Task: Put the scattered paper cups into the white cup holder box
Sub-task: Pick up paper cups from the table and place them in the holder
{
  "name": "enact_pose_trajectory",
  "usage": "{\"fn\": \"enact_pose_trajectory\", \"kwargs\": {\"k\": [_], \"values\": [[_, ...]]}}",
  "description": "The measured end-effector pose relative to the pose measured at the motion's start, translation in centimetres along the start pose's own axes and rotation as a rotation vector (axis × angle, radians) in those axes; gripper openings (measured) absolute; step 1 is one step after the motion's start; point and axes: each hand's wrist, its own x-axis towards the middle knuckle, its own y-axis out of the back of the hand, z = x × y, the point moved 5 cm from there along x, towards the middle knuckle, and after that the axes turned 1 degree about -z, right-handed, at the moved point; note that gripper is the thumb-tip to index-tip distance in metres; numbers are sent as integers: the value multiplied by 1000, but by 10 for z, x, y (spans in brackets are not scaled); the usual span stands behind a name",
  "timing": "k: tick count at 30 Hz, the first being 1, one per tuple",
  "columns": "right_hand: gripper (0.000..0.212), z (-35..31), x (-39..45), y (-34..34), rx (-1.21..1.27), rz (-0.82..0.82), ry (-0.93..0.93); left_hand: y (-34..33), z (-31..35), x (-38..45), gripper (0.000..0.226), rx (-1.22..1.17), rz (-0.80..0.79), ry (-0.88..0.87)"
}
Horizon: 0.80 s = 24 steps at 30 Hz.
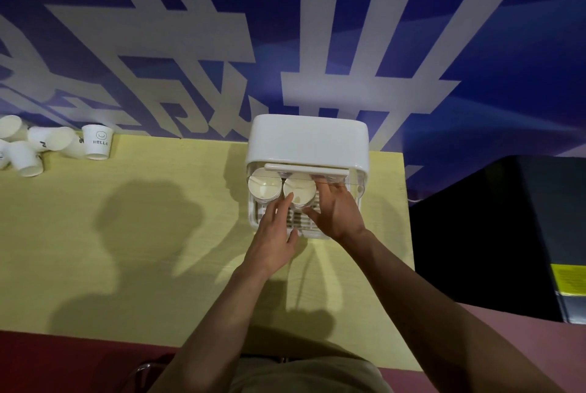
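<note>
The white cup holder box (307,142) stands at the table's far edge, its clear front raised. Two white paper cups stand inside, one on the left (264,185) and one in the middle (299,188). My left hand (275,234) reaches over the slatted tray, its straight fingertips touching the middle cup's rim. My right hand (336,208) lies over the right side of the tray, fingers spread toward the clear flap, holding nothing I can see. Several loose paper cups (50,138) lie at the table's far left, and an upright one (96,141) reads HELLO.
The yellow table (126,234) ends just right of the box. A black cabinet (494,234) stands to the right. A blue wall with large white characters (285,27) rises behind. A chair edge and my lap show at the bottom.
</note>
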Motion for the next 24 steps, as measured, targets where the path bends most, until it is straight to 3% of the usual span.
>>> {"fn": "enact_pose_trajectory", "kwargs": {"k": [5, 11, 17, 24], "values": [[79, -14, -31, 22, -27, 51, 18, 23, -1, -28, 75, -9, 55, -60], [69, -57, -73, 43, -6, 207, 73, 74, -38, -77, 64, -75, 181, -12], [65, -172, -51, 18, 8, 144, 234, 144, -111, -105, 62, -128, 279, 109], [64, -322, 38, -55, -18, 50, 254, 270, -246, -113, 59, -181, 365, 181]]}}
